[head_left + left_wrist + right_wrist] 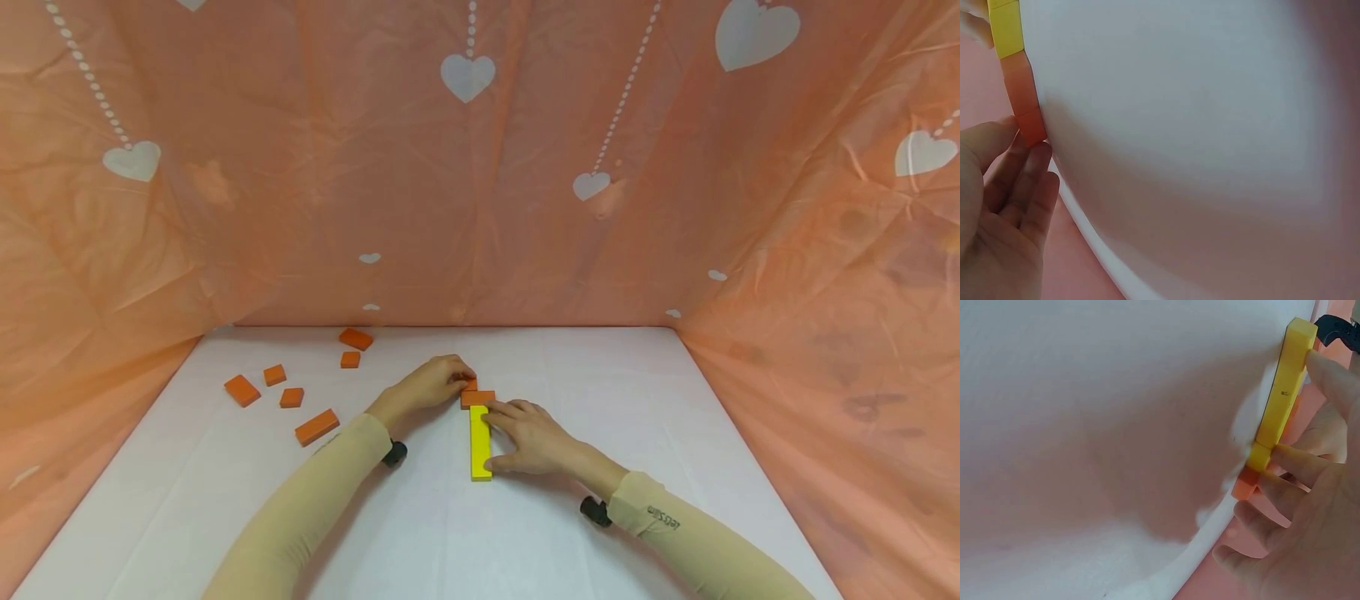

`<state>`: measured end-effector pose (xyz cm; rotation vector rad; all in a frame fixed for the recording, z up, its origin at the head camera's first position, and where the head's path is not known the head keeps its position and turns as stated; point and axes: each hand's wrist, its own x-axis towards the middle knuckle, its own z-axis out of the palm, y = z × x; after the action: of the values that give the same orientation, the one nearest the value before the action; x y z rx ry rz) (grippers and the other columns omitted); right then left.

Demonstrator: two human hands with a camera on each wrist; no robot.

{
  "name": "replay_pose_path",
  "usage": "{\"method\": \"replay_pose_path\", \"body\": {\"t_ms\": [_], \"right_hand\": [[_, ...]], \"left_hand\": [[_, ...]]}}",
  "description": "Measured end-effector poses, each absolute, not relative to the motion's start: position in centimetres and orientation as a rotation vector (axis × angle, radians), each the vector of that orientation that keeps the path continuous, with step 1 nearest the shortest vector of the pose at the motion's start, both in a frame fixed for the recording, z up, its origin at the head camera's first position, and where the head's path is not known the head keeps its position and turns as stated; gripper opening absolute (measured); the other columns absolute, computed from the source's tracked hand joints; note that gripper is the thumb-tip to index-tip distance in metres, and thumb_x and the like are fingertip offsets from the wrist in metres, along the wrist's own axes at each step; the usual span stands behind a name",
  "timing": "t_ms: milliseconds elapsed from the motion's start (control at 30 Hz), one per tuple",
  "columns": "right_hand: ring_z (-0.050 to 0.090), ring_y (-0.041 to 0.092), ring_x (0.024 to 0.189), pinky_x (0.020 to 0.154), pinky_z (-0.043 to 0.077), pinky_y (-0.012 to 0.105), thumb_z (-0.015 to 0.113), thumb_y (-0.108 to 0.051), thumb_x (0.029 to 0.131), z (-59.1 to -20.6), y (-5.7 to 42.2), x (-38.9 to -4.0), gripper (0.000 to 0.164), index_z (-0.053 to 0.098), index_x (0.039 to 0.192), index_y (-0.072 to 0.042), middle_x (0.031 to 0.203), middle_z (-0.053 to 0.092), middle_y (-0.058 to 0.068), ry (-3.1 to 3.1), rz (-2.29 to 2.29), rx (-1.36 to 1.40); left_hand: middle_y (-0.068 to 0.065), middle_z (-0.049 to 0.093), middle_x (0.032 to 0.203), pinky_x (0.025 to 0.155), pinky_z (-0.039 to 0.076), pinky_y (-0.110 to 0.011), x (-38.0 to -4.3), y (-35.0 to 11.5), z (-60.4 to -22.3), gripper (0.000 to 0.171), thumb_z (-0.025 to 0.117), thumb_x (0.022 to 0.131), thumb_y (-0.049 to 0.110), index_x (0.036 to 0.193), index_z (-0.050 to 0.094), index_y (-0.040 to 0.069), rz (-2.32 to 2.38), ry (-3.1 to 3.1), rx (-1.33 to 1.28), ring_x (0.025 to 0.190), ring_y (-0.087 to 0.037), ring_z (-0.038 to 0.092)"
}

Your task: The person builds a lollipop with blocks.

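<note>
A column of blocks stands mid-table, with yellow blocks (480,446) at the near end and an orange block (477,399) lying across the far end. Beyond that sits a smaller orange block (1033,126), partly covered by fingers in the head view. My left hand (431,383) pinches this far block between thumb and fingertips. My right hand (536,437) rests along the column's right side, its thumb against the long yellow block (1284,387). The right index touches near the yellow seam, and the other fingers reach toward the orange end.
Loose orange pieces lie on the white table at the left: a long block (317,427), a wide block (242,390), and several smaller ones, including a square block (350,360). An orange curtain (465,208) with hearts encloses the back and sides.
</note>
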<state>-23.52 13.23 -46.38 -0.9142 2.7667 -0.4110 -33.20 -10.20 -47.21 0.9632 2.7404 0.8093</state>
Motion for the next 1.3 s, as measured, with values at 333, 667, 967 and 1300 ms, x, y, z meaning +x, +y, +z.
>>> {"method": "replay_pose_path", "body": {"t_ms": [333, 667, 967, 1300], "right_hand": [[0.038, 0.038, 0.147, 0.121, 0.028, 0.061, 0.076, -0.049, 0.091, -46.3, 13.0, -23.7, 0.075, 0.053, 0.153, -0.014, 0.164, 0.04, 0.009, 2.76, -0.422, -0.921], [0.038, 0.036, 0.148, 0.121, 0.028, 0.06, 0.076, -0.05, 0.091, -46.2, 12.8, -23.5, 0.075, 0.053, 0.153, -0.014, 0.164, 0.041, 0.008, 2.763, -0.396, -0.904], [0.038, 0.035, 0.147, 0.121, 0.029, 0.06, 0.076, -0.05, 0.09, -46.4, 12.9, -23.5, 0.075, 0.054, 0.152, -0.014, 0.164, 0.04, 0.008, 2.774, -0.399, -0.896], [0.038, 0.037, 0.148, 0.122, 0.028, 0.06, 0.077, -0.049, 0.09, -46.4, 12.9, -23.5, 0.075, 0.054, 0.152, -0.014, 0.163, 0.042, 0.009, 2.77, -0.395, -0.889]], "left_hand": [[-0.008, 0.069, 0.116, 0.102, 0.054, -0.042, -33.0, -10.4, -47.1, 0.024, 0.065, 0.102, 0.006, 0.124, 0.073, 0.002, 0.815, 2.745, 0.942, 0.109, -0.025, 0.065], [-0.011, 0.066, 0.128, 0.108, 0.05, -0.045, -32.8, -11.0, -47.1, 0.027, 0.062, 0.104, 0.012, 0.129, 0.072, 0.004, 0.792, 2.831, 0.909, 0.12, -0.029, 0.063], [-0.011, 0.064, 0.137, 0.103, 0.053, -0.05, -32.8, -14.6, -45.9, 0.035, 0.064, 0.104, 0.019, 0.138, 0.066, 0.008, 0.904, 3.011, 0.643, 0.119, -0.032, 0.064], [-0.019, 0.059, 0.138, 0.096, 0.054, -0.058, -32.9, -20.6, -45.1, 0.039, 0.064, 0.103, 0.017, 0.139, 0.063, 0.001, 0.968, 3.081, 0.536, 0.121, -0.038, 0.061]]}}
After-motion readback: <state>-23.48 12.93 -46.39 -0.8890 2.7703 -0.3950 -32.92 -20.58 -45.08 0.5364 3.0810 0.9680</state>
